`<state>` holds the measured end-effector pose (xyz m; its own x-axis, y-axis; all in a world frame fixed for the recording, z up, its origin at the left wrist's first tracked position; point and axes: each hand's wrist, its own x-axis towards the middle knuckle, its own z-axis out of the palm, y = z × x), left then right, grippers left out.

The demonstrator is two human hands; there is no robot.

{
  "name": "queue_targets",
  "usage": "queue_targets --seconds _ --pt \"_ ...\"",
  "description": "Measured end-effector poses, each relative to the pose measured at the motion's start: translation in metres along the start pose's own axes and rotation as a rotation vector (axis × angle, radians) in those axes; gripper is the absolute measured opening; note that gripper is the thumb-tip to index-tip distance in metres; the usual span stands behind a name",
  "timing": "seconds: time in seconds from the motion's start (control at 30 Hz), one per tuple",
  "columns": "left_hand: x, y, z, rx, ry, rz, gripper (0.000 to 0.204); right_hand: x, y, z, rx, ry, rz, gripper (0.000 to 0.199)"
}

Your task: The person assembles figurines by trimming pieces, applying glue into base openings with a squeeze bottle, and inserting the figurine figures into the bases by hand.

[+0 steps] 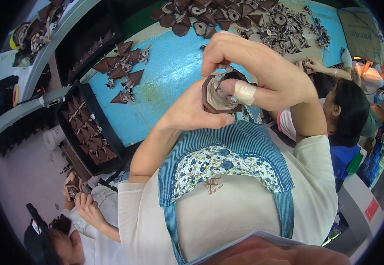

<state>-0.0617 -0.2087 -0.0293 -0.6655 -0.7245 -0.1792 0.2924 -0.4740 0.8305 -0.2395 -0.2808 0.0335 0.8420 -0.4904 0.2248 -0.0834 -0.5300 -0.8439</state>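
My left hand (185, 110) is wrapped round a dark brown hollow piece (208, 105) with a many-sided rim and a beige inside, its opening facing up. Over that opening curls my right hand (267, 73), its thumb bound with a pale strip of tape (245, 92). The tip of that thumb presses into the hollow, against greyish material. Small grey and dark bits show between the right fingers and the rim; their kind is too hidden to tell.
Brown cone-shaped pieces lie on the blue tabletop (170, 66), with a pile of small mixed parts (284, 33) farther back. A black tray (92, 128) of cones stands at left. Co-workers sit on both sides, one holding a brown piece (73, 187) at lower left.
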Motion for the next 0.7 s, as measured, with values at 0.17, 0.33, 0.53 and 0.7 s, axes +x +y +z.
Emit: queue_targets --seconds 0.17,0.33,0.53,0.7 --pt "-0.002 -0.003 0.011 0.223 0.191 0.024 0.061 0.005 0.001 0.033 0.008 0.168 0.075 0.036" --pt "0.005 -0.006 0.017 0.607 0.403 0.259 0.060 -0.008 -0.004 0.052 0.033 0.447 0.109 0.043" --pt "0.004 -0.018 0.012 0.760 0.432 0.253 0.061 -0.017 0.014 0.057 0.242 0.435 0.211 0.043" --pt "0.006 -0.021 0.004 0.585 0.488 0.184 0.060 -0.011 0.007 0.036 0.035 0.400 0.331 0.040"
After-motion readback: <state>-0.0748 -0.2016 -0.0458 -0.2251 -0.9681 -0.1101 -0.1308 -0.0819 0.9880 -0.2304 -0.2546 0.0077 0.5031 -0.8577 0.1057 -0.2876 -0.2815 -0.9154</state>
